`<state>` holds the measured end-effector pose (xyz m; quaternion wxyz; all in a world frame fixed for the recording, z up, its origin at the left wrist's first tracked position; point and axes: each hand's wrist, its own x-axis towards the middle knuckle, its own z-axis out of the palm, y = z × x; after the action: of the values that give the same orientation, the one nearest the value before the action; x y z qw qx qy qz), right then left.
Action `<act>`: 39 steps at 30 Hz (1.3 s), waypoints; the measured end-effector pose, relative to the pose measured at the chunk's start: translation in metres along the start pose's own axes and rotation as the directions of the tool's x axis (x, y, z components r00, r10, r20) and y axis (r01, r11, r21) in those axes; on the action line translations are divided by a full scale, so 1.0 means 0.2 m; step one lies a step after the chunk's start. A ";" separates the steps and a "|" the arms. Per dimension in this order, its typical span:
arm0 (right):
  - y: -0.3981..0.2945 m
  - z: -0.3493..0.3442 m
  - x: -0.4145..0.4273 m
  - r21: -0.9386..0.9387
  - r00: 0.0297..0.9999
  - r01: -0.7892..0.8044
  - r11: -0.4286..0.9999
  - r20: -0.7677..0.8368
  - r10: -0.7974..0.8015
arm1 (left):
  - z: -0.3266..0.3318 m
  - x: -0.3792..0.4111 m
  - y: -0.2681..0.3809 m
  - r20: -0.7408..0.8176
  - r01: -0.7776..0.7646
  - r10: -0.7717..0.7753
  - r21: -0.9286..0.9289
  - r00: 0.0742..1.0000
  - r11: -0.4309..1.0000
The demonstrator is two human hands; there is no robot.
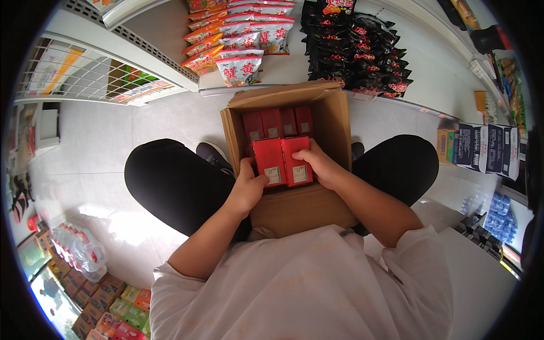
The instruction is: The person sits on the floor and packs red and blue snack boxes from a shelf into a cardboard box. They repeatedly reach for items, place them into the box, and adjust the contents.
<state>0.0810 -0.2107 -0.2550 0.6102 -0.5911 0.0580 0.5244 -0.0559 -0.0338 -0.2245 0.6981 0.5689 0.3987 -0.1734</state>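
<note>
An open cardboard carton stands between my knees, its flaps spread. Two red boxes with pale printed labels are held side by side over its near part. My left hand grips the left box at its lower left edge. With the thumb lying across the right box, my right hand clasps it from the right side; those fingers are mostly hidden behind it. Deeper in the carton, several more red boxes stand in a row against the far wall. The lower ends of the held boxes hide part of the carton's inside.
Beyond the carton, a white shelf bears silver and orange snack bags and black noodle packets. A wire rack stands left. Dark cartons sit at right; wrapped bottles and drink cases are lower left.
</note>
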 end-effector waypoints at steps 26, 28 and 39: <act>-0.30 -0.10 -0.02 -0.706 0.806 0.231 0.670 -0.246 -0.538 | 0.21 0.37 0.32 0.096 0.020 -0.005 -0.151 0.995 0.988; -0.30 -0.11 -0.01 -0.761 0.770 0.208 0.615 -0.260 -0.582 | 0.23 0.47 0.36 0.082 0.023 -0.015 -0.093 0.997 0.995; -0.27 -0.10 -0.05 -0.813 0.676 0.285 0.509 -0.206 -0.708 | 0.22 0.66 0.39 0.141 -0.184 0.179 0.024 0.974 0.983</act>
<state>0.1259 -0.2193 -0.2178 0.4129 -0.8869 -0.1728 0.1143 0.0954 -0.0246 -0.2716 0.7264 0.6022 0.2927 -0.1550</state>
